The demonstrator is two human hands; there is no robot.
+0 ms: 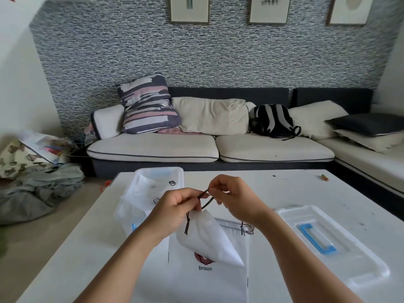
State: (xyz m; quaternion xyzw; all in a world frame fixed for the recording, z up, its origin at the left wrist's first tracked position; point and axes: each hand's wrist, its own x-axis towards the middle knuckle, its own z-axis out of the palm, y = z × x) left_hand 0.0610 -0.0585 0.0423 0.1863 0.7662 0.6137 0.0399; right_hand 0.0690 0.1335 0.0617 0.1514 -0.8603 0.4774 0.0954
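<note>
My left hand [175,209] and right hand [236,199] are pinching the dark drawstring [203,193] of a white pouch [207,235], seemingly hanging just above the tabletop [284,189]

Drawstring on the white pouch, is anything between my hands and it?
Nothing visible stands in the way. The left hand and the right hand both already pinch the drawstring just above the white pouch, which is held over a flat printed bag on the table.

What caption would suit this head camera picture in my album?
Left hand and right hand pinch the dark cord of a white pouch over a table, clear lid alongside.
</note>
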